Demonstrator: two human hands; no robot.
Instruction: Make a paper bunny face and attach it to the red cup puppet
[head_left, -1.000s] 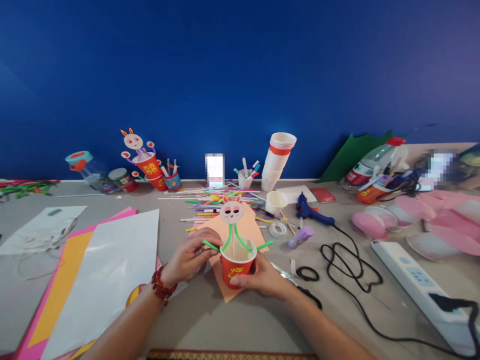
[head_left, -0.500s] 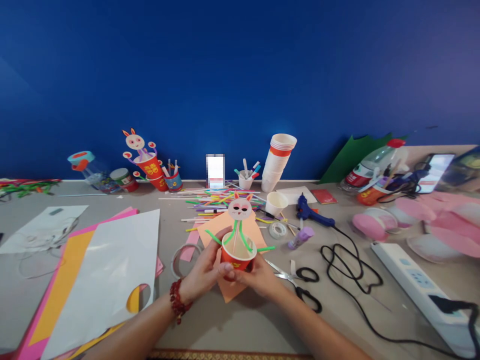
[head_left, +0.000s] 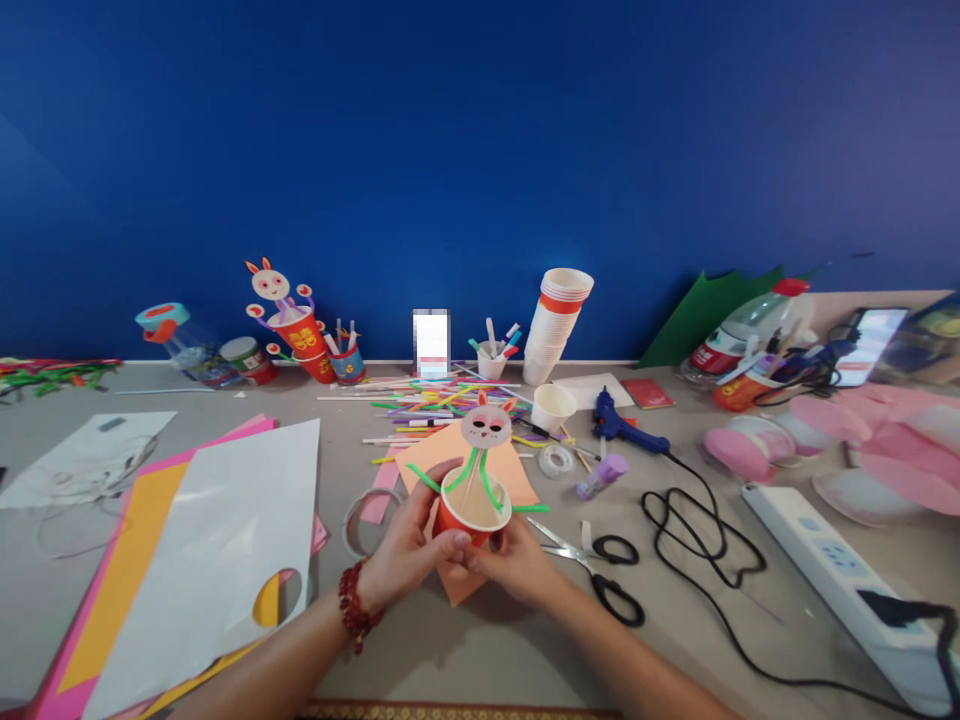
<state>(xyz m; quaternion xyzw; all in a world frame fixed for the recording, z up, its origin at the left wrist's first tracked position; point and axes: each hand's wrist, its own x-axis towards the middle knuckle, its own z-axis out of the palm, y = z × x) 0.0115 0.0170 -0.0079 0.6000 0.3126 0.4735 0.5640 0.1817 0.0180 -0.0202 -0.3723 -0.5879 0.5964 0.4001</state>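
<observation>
A red paper cup with a pale inside is held between both hands, its mouth tipped toward me. My left hand wraps its left side, and a beaded bracelet circles that wrist. My right hand closes round the lower right side. Out of the cup rises a paper rabbit face with pink-ringed dark eyes, on a thin stem. Green pipe cleaners bend up from inside and out over both sides of the rim. Beneath lies a sheet of orange paper, partly hidden by cup and hands.
Black-handled scissors lie open right of my hands. A tape roll is at left, near stacked paper sheets. Behind are coloured sticks, a tall cup stack and a blue glue gun, its cord trailing right toward a power strip.
The cup has turned and tipped slightly in my hands, so its gold marking no longer shows. The rabbit face has shifted a little right and down.
</observation>
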